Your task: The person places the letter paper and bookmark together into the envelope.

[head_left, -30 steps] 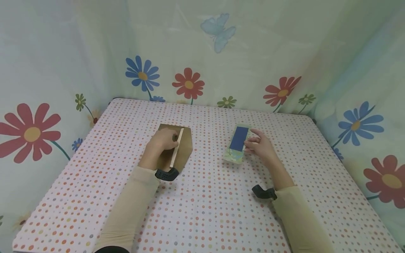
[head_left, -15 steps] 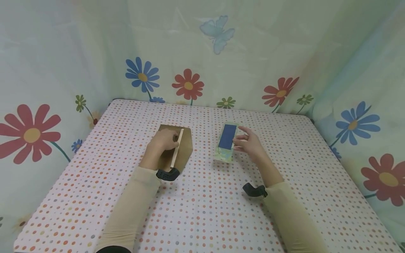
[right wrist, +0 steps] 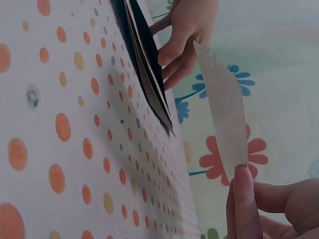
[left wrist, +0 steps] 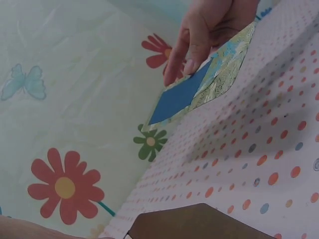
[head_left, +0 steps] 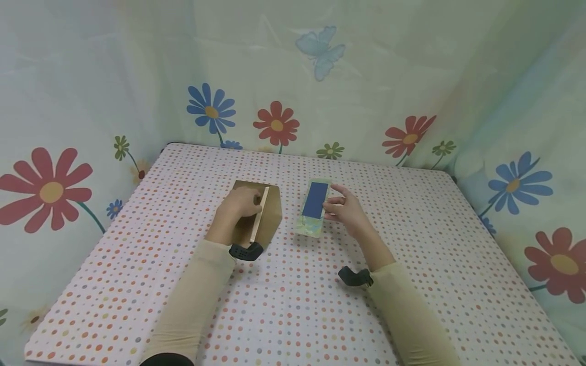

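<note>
My left hand (head_left: 238, 207) grips a brown paper envelope (head_left: 271, 213) at the pale strip along its edge. In the right wrist view the envelope (right wrist: 144, 59) appears nearly edge-on, its layers slightly parted, with the left thumb against it. To its right, my right hand (head_left: 346, 209) pinches a pale green patterned card (head_left: 315, 201) by its right edge. A large blue rectangle covers much of the card's front. Its plain whitish back (right wrist: 224, 104) faces the right wrist camera. The left wrist view has the card (left wrist: 182, 99) tilted above the cloth, over a shadow.
A white cloth with coloured dots (head_left: 274, 305) covers the table. Behind and at both sides hangs a pale curtain (head_left: 366, 66) printed with large flowers and a butterfly. A short gap of cloth lies between envelope and card. Black wrist mounts (head_left: 354, 277) sit at both cuffs.
My right hand has carried the card leftward, closer to the envelope. The left hand and envelope have stayed almost where they were; the head view has shifted slightly.
</note>
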The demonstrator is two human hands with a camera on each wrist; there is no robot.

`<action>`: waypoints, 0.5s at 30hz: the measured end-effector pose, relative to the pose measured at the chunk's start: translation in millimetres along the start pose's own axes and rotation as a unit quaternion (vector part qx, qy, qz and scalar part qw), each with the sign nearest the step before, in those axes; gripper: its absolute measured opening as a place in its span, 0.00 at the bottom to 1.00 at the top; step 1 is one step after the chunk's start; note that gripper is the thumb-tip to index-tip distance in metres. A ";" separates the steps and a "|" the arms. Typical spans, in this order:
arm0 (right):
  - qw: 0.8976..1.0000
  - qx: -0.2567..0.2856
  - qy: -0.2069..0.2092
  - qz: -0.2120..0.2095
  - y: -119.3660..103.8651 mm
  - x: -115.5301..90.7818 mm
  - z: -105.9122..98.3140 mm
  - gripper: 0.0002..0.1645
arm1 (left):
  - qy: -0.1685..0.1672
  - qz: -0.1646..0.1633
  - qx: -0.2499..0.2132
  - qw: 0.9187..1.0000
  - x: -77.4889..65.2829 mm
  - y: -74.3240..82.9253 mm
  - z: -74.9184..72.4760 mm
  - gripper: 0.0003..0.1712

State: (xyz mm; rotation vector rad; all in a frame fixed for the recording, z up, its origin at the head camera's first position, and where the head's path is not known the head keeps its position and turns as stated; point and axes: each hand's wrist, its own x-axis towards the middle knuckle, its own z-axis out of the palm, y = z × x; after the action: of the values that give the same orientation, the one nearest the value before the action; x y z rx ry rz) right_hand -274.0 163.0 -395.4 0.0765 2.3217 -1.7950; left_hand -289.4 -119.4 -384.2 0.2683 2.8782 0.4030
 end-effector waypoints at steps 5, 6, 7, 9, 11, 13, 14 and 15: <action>1.000 0.007 -0.004 0.003 -2.5 1.0 7.6 0.42 | -0.001 0.002 0.006 1.000 0.4 0.1 -0.5 0.27; 1.000 0.008 -0.005 0.003 -3.0 0.9 8.9 0.42 | -0.001 0.003 0.006 1.000 0.6 -0.1 -0.5 0.27; 1.000 0.009 -0.006 0.003 -3.2 1.3 10.0 0.42 | -0.002 0.003 0.006 1.000 0.7 -0.1 -0.7 0.27; 1.000 0.011 -0.010 0.004 -4.0 1.3 12.5 0.42 | -0.004 0.004 0.006 1.000 1.1 -0.4 -0.9 0.27; 1.000 0.012 -0.012 0.002 -4.6 1.6 15.0 0.42 | -0.005 0.004 0.004 1.000 1.0 -0.6 -1.2 0.27; 1.000 0.013 -0.015 -0.001 -4.9 2.5 17.3 0.42 | -0.004 0.003 0.004 1.000 0.8 -0.9 -1.3 0.27; 1.000 0.012 -0.016 -0.002 -5.2 2.9 18.8 0.42 | -0.003 0.003 0.004 1.000 0.6 -1.1 -1.2 0.27; 1.000 0.012 -0.017 -0.002 -5.6 3.3 20.4 0.42 | -0.003 0.003 0.003 1.000 0.3 -1.3 -1.1 0.27</action>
State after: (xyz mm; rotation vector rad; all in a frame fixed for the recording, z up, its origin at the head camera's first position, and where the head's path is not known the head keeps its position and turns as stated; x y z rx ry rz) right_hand -275.5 141.6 -395.6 0.0455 2.2793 -1.8121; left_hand -290.1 -120.9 -383.6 0.2797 2.8738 0.3947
